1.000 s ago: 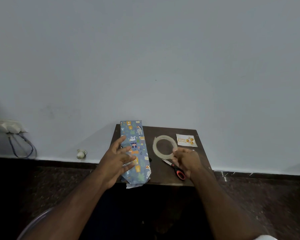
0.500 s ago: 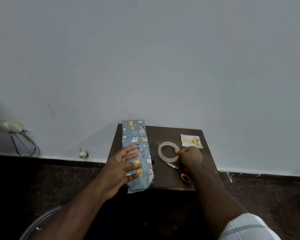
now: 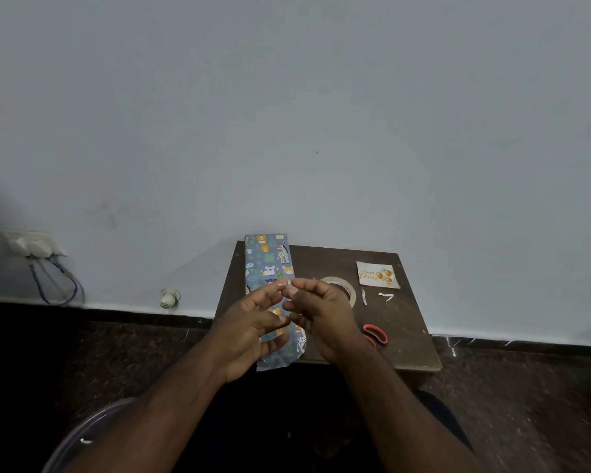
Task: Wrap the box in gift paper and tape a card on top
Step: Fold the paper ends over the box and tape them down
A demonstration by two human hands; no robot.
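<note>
Head view, from biggest to smallest: the small brown table [image 3: 406,336] stands against the wall, and the wrapped box [image 3: 268,264] lies along its left edge, long axis running from the near edge to the far edge, its far end touching the wall or very nearly so. At the near end a ragged flap of gift paper overhangs the table's near edge, so that end looks unfinished.

Both hands hover above the middle of the box. The left hand [image 3: 253,331] has its fingers loosely spread, thumb and forefinger meeting the right hand [image 3: 321,312] at the fingertips; they seem to pinch a small piece of clear tape between them (too thin to make out for certain).

The tape roll [image 3: 352,291] lies flat behind the right hand, the orange-handled scissors [image 3: 376,334] toward the near right corner, the birthday card [image 3: 377,275] at the far right corner, with two cut tape strips [image 3: 376,297] just in front of it.

Risk, as I judge it: clear tape passed from hand to hand can fold onto itself or stick to a finger, and the loose near flap may spring open before it is fixed.
</note>
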